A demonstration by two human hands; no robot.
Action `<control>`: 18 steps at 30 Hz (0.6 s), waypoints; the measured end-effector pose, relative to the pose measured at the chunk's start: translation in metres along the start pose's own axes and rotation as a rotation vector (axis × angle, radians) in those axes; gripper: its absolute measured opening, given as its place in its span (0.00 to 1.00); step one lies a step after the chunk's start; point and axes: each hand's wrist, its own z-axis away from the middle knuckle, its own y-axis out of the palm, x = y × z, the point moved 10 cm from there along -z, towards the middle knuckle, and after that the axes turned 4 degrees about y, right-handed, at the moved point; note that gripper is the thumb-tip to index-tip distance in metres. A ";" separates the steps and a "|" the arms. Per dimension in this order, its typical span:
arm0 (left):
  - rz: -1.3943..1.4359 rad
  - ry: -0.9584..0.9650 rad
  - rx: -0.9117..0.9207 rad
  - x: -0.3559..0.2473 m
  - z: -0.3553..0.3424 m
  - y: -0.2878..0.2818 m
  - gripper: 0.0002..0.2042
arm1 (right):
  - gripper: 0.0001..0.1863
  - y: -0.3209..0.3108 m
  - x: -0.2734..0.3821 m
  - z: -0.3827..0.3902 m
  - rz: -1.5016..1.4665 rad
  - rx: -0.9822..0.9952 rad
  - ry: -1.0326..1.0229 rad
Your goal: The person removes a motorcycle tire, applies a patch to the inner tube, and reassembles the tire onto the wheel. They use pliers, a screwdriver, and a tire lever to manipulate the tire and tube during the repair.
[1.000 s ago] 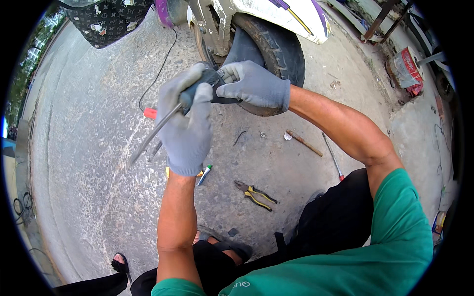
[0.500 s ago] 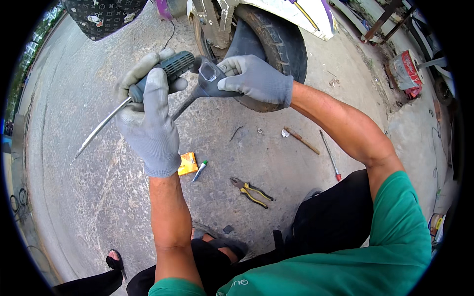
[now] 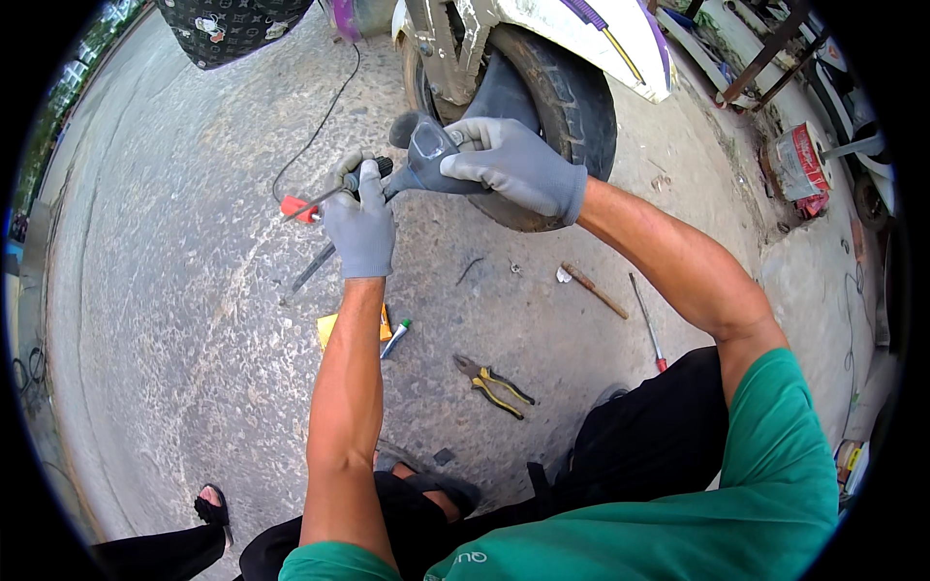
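Observation:
My left hand (image 3: 360,228), in a grey glove, is closed around a screwdriver. Its dark ribbed handle (image 3: 384,167) points toward the inner tube, and its metal shaft slants down to the left. My right hand (image 3: 518,165), also gloved, pinches the black inner tube (image 3: 426,179), stretching a part with a pale grey, patch-like area upward. The tube comes out by the tyre (image 3: 572,107) of a white two-wheeler. Below the left hand a dark flat strip (image 3: 312,269) slants down; whether it belongs to the tube I cannot tell.
Pliers (image 3: 491,384), an orange-yellow box (image 3: 329,330), a small tube with a green cap (image 3: 395,339), a wooden-handled tool (image 3: 594,290) and a red-handled screwdriver (image 3: 649,324) lie on the concrete. A red cable end (image 3: 298,208) lies at left. Another person's foot (image 3: 211,505) is lower left.
My left hand has moved right and turned, bringing the screwdriver closer to the inner tube. The red cable end now shows beside it. My right hand keeps its pinch, shifted slightly.

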 end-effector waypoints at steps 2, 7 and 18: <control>-0.043 -0.006 -0.030 0.001 -0.004 -0.002 0.12 | 0.15 0.004 -0.001 -0.002 0.003 -0.009 0.025; 0.012 0.032 -0.129 0.014 -0.009 -0.007 0.12 | 0.16 0.011 -0.005 -0.006 -0.011 -0.006 0.075; 0.040 0.005 -0.148 0.024 -0.016 -0.005 0.13 | 0.13 0.006 0.005 0.001 0.120 -0.028 0.182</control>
